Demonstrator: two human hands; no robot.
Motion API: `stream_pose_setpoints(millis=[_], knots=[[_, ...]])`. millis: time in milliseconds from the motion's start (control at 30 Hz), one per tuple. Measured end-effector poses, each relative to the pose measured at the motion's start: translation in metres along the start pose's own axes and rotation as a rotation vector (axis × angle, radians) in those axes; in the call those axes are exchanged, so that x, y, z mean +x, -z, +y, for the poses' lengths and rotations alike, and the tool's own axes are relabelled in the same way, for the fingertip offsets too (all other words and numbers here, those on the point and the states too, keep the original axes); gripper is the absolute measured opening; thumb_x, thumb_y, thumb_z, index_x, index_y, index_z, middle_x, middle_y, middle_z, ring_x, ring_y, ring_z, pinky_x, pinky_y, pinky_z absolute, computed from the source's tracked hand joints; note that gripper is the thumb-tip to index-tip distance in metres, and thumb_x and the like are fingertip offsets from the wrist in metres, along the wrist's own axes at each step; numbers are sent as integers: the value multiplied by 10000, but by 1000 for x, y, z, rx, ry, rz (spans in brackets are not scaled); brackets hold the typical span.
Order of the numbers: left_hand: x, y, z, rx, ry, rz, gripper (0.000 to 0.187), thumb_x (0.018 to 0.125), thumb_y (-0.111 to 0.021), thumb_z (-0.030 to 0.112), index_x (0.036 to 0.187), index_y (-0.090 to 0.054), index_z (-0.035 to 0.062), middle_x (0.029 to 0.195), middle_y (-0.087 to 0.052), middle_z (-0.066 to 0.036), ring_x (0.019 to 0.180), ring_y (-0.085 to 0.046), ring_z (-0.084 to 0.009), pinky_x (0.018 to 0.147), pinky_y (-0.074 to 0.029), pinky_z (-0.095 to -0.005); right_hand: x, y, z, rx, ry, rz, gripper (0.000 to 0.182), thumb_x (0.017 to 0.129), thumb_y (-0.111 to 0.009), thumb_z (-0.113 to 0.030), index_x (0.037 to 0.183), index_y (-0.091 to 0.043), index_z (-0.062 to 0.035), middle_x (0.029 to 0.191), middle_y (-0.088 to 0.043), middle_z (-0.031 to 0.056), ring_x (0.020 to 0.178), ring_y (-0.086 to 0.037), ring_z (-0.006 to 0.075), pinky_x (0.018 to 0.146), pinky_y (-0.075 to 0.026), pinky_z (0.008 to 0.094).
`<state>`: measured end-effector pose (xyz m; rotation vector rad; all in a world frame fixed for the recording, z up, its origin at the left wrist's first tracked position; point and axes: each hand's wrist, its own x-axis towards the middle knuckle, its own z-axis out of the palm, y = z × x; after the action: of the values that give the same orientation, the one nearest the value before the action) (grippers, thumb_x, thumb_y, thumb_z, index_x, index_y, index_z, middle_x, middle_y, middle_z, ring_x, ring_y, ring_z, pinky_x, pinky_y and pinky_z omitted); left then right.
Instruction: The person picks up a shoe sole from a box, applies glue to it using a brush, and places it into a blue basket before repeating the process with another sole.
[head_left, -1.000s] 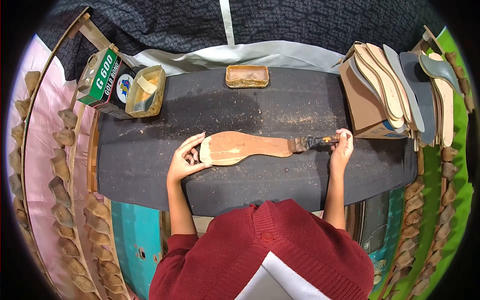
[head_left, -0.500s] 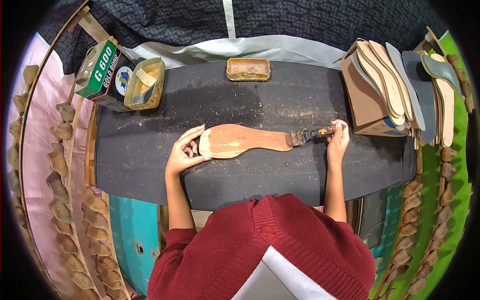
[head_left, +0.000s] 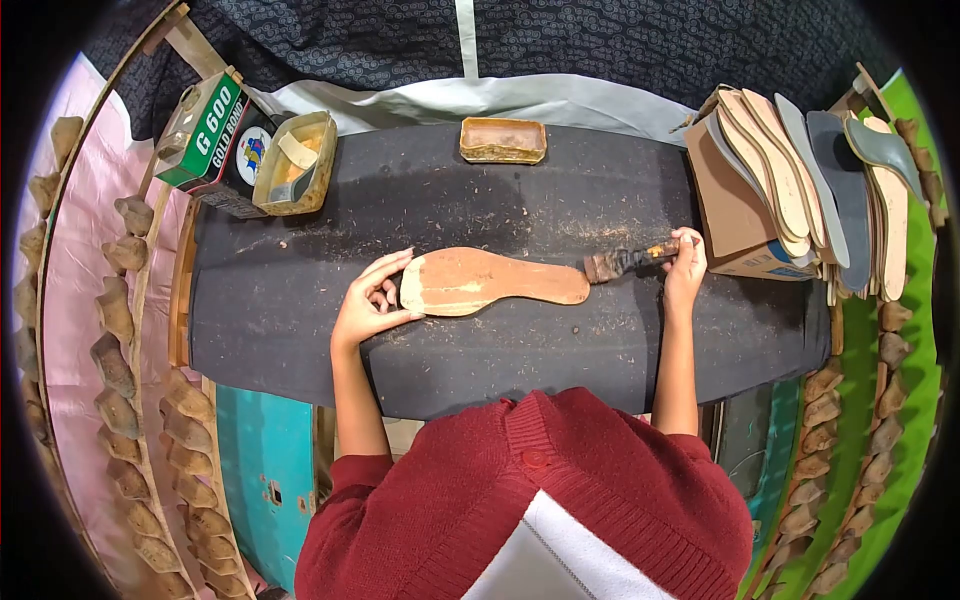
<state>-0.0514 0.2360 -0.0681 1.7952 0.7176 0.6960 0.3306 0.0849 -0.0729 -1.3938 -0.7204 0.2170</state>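
Observation:
A tan insole (head_left: 490, 280) with a paler patch at its wide left end lies over the black tabletop. My left hand (head_left: 375, 302) is closed on that wide end, thumb at the near edge and fingers at the far edge. Between the fingers of my right hand (head_left: 683, 270) is the handle of a brush (head_left: 625, 264). The brush's brown head is at the insole's narrow right end; whether it touches is hard to tell.
A shallow amber tray (head_left: 503, 141) sits at the back centre. At the back left stand a green G 600 can (head_left: 208, 140) and a yellowish tub (head_left: 296, 165). A cardboard box (head_left: 735, 220) with several insoles (head_left: 795, 180) is at the right. Shoe lasts (head_left: 115, 360) line racks on both sides.
My right hand has moved a little right and away from my body with the brush, whose head has shifted from over the insole's narrow end to its tip. My left hand has hardly moved.

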Motion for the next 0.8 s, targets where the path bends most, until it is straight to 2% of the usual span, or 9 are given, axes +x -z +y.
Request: stream_pose_setpoints(millis=[67, 267, 333, 467, 533, 667, 800], knots=[[1, 0, 0, -2, 1, -7, 674, 487, -773, 56, 1114, -528, 27, 1220, -448, -83, 628, -416, -5, 483, -345, -115, -1, 3, 3, 18, -115, -59, 150, 891, -418, -204, 833, -510, -101, 679, -422, -69, 532, -324, -8, 433, -261, 145], [1, 0, -2, 6, 17, -10, 684, 497, -772, 51, 1132, -518, 29, 1194, -460, -46, 616, -391, -9, 464, -347, -112, 14, -9, 9, 29, -17, -17, 147, 894, -417, -209, 857, -511, -102, 699, -444, -59, 531, -331, -6, 441, -275, 141], [1, 0, -3, 3, 20, -7, 688, 497, -767, 45, 1138, -516, 32, 1173, -469, -41, 620, -393, -11, 464, -345, -117, 24, -23, 7, 122, -43, 59, 169, 898, -405, -220, 878, -514, -93, 654, -420, -48, 505, -313, 1, 414, -240, 145], [0, 2, -8, -30, 33, -10, 694, 491, -779, 33, 1132, -514, 21, 1151, -465, -52, 658, -423, -13, 482, -350, -111, 53, -54, 2, 367, -221, 47, 242, 893, -428, -283, 914, -510, -56, 623, -383, -40, 499, -309, 12, 400, -233, 154], [-1, 1, -7, -15, 11, -4, 688, 497, -781, 30, 1131, -512, 20, 1156, -432, -44, 653, -419, -16, 488, -351, -120, 70, -73, 7, 402, -273, 22, 262, 881, -444, -326, 898, -516, -75, 628, -395, -45, 510, -329, 11, 412, -265, 152], [-1, 1, -10, -24, -14, 22, 689, 508, -785, 78, 1139, -512, 32, 1072, -461, -7, 622, -389, -13, 487, -335, -129, 91, -117, 15, 313, -221, -42, 268, 877, -447, -341, 900, -517, -83, 651, -436, -43, 558, -388, 13, 454, -321, 153], [-3, 3, -12, -30, 5, 0, 710, 522, -776, 70, 1171, -489, 39, 985, -514, 12, 599, -358, -13, 483, -319, -134, 99, -149, 24, 253, -146, -141, 267, 881, -442, -318, 899, -500, -58, 645, -445, -26, 501, -367, 19, 421, -307, 168]])
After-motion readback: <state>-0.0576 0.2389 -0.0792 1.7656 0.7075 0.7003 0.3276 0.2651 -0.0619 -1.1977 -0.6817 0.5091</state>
